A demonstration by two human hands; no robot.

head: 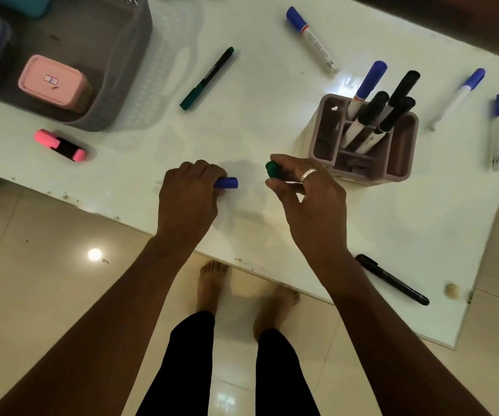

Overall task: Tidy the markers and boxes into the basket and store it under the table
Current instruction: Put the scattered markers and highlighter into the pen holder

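2 markers are gripped: left hand (186,199) closes on the blue marker (227,183), axis left-right; right hand (308,193) pinches the green marker (272,170), holder (404,175) just far-right, nearer it.

the white table (242,121) looks smooth and glossy, as do the pale floor tiles (47,235). the perforated grey basket (128,70) and pink box (51,81) seem matt plastic.
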